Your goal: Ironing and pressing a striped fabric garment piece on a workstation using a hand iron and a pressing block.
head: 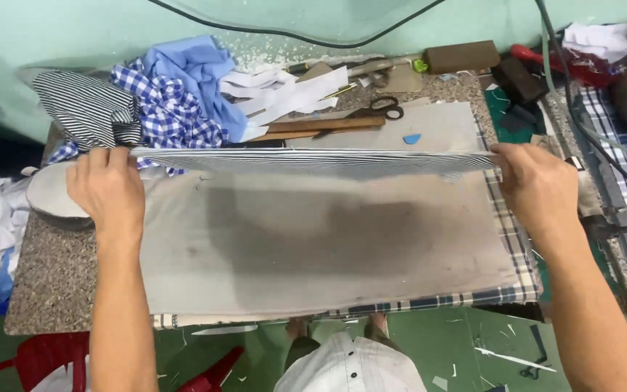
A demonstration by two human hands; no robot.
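Your left hand [108,187] and right hand [536,185], fingers closed on either end of a striped strip [313,160], stretched taut above the grey pad [313,239] on the bench [48,283], scissors [371,110] behind.

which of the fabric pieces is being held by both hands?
The long narrow black-and-white striped strip, stretched flat between the left hand and right hand. The striped bundle, blue checked cloth and plain blue cloth lie untouched behind.
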